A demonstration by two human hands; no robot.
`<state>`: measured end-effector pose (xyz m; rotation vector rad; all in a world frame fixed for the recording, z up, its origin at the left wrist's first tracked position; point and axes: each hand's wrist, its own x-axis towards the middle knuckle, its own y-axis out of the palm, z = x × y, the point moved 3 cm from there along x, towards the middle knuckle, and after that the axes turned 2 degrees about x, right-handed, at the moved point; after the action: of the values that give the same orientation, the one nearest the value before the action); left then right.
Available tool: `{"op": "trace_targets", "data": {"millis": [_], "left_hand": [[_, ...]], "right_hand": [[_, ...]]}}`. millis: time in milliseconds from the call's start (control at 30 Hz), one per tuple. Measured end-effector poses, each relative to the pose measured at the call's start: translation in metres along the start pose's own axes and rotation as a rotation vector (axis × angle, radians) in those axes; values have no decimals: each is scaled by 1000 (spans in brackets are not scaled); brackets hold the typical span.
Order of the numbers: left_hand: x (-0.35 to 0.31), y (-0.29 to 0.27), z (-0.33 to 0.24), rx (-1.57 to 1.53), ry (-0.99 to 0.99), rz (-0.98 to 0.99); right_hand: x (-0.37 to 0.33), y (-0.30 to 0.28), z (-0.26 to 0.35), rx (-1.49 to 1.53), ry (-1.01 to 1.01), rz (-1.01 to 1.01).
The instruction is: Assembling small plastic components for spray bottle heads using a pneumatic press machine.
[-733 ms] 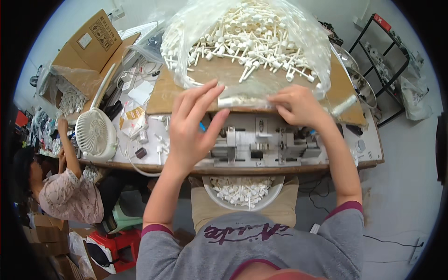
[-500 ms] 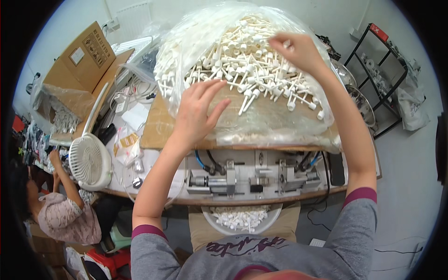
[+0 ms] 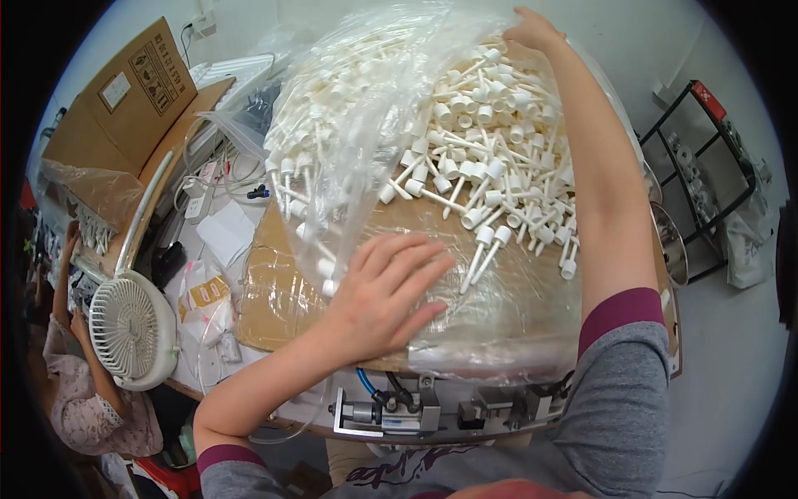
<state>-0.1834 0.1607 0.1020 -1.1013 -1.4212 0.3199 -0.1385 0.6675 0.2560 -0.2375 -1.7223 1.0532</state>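
A large heap of white plastic sticks with cup-shaped heads (image 3: 474, 170) lies on a cardboard sheet (image 3: 278, 283), partly under a clear plastic bag (image 3: 366, 141). My left hand (image 3: 395, 291) rests on the film over the near part of the cardboard, fingers spread, holding nothing. Stretched to the heap's far right side, my right hand (image 3: 539, 33) has its fingers at the edge of the bag and appears to grip the film there. Two sticks (image 3: 485, 254) lie just to the right of my left fingertips.
Along the table's near edge sits a metal clamping fixture (image 3: 391, 412) with air hoses. On the left are a white fan (image 3: 133, 328), a power strip (image 3: 199, 200) and an open carton (image 3: 125, 100). A co-worker (image 3: 91, 399) sits at left; a black rack (image 3: 698, 175) stands right.
My right hand has reached farther away to the bag's far edge. My left hand has come down onto the film nearer me. My view has shifted forward, and film covers more of the heap's left side.
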Motion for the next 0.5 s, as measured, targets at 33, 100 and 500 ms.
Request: {"op": "trace_targets", "data": {"millis": [33, 100, 500], "left_hand": [[1, -1, -1, -10, 3, 19], [-1, -2, 0, -13, -5, 55], [14, -16, 3, 240, -34, -216]], "right_hand": [[6, 8, -7, 40, 22, 101], [12, 23, 0, 128, 68, 218], [-32, -160, 84, 876, 271, -92]]}}
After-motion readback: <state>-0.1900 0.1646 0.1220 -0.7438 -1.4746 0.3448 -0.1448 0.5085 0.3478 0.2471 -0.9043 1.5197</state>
